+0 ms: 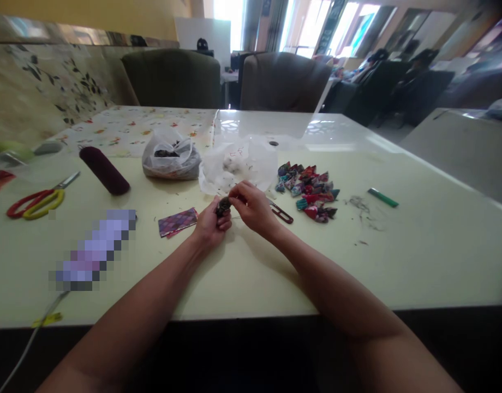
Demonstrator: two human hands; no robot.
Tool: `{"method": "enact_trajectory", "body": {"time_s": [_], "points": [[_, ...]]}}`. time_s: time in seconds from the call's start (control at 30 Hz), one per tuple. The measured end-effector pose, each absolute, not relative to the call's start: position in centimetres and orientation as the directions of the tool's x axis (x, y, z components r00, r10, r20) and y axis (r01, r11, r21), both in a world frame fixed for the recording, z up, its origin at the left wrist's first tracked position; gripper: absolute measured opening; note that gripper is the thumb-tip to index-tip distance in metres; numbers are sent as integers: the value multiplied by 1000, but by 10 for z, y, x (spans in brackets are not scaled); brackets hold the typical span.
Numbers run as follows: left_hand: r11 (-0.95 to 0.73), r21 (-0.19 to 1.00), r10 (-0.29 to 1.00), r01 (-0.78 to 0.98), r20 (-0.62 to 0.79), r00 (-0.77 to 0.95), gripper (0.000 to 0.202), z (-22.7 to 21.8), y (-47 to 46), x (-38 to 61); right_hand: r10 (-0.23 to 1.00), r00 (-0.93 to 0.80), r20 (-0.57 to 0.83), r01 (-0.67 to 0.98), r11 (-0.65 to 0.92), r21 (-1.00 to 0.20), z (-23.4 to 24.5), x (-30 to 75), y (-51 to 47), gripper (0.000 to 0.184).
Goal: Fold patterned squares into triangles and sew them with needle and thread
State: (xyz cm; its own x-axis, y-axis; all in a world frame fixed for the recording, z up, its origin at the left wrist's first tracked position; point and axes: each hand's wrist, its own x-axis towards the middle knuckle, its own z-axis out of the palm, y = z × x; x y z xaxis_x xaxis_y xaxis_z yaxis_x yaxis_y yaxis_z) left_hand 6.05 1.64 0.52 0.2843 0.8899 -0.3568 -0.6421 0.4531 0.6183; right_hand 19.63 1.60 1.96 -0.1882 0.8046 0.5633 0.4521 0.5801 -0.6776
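My left hand (212,222) is closed around a small dark cloth bundle (223,206), whose top shows between thumb and fingers. Right beside it, the fingers of my right hand (251,206) are pinched together at the bundle's edge; what they hold is too small to make out. Folded patterned fabric pieces (178,222) lie left of my left hand. Partly behind my right hand is a small pair of thread snips (281,212). Farther right sit several small stuffed cloth pieces (310,188) in red, teal and mixed patterns.
Behind my hands are a bag of dark material (171,158) and a white plastic bag (243,158) with white stuffing. Leftward lie a dark spool (104,170), scissors (42,202) and a blurred-out phone (97,248) on a cable. A green-handled blade (382,197) lies right, near thread scraps (361,207).
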Motion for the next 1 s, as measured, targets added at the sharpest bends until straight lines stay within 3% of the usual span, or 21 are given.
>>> {"method": "enact_trajectory", "body": {"time_s": [0.2,0.53,0.7,1.0], "points": [[507,586,861,-632,-379,339,45,8,16,59,866,-106,489,324,494,-806,14,196,19,8],[537,512,840,-670,-399,368,44,7,17,58,893,85,441,129,429,-894,10,198,26,14],[550,468,827,-691,-422,372,42,6,18,57,869,101,484,163,466,-870,22,196,39,15],[533,445,834,-720,-418,359,42,3,20,52,848,-114,518,397,516,-759,84,103,161,10]]}}
